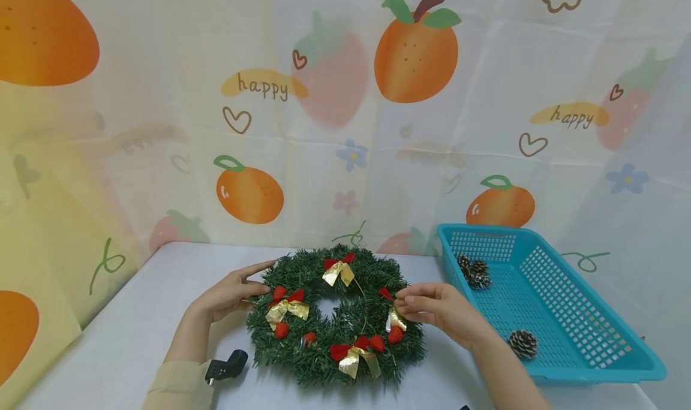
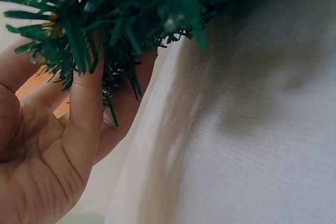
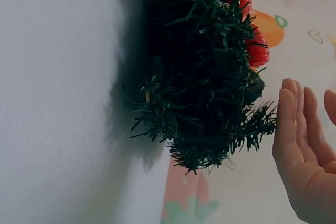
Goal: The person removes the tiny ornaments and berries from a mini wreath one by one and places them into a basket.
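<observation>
One wreath (image 1: 294,359) on the desk (image 1: 129,320), & here's the L hand (image 1: 232,293) at its left edge, grip curled round the rim of it, prob. to stop it sliding. R hand (image 1: 450,311) is at the right-hand bow (image 1: 396,323), fingers close tog., tips over it; can't tell from here if they pinch or just touch, poss. to straighten it. Four bows incl. that one, spaced round the wreath, prob. for balance. Pine cones (image 1: 522,344) sit in the blue basket (image 1: 594,373), R side, handy for that hand.

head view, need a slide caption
Two hands at a green wreath with bows, blue basket of pinecones alongside.
</observation>
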Demonstrator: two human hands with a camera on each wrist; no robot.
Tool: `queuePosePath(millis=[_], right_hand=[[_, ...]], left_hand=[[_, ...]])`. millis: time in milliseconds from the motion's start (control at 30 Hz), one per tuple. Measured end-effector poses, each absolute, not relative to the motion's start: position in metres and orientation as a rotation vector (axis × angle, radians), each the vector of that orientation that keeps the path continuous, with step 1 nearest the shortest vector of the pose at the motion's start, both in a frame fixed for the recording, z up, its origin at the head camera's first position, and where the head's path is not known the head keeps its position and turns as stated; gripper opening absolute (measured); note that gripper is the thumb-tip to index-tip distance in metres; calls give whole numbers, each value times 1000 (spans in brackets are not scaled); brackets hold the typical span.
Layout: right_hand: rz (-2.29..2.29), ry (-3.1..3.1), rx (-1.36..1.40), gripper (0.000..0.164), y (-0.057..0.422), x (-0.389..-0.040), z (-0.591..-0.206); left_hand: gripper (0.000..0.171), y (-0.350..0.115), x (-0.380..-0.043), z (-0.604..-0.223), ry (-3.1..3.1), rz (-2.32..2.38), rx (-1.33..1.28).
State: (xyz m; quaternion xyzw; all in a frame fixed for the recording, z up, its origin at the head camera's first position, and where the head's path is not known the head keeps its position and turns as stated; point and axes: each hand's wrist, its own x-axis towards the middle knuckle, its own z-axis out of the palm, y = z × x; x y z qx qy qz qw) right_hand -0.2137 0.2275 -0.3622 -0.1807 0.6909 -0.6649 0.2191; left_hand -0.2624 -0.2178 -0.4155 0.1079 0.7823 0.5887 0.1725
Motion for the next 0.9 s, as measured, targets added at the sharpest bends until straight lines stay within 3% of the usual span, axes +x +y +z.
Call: queuePosePath(millis=[900], right_hand=[[-1577,2101,-601,43,231,-209,-378]], left_hand=[[78,-218,-262,-415,2215,1670,289]])
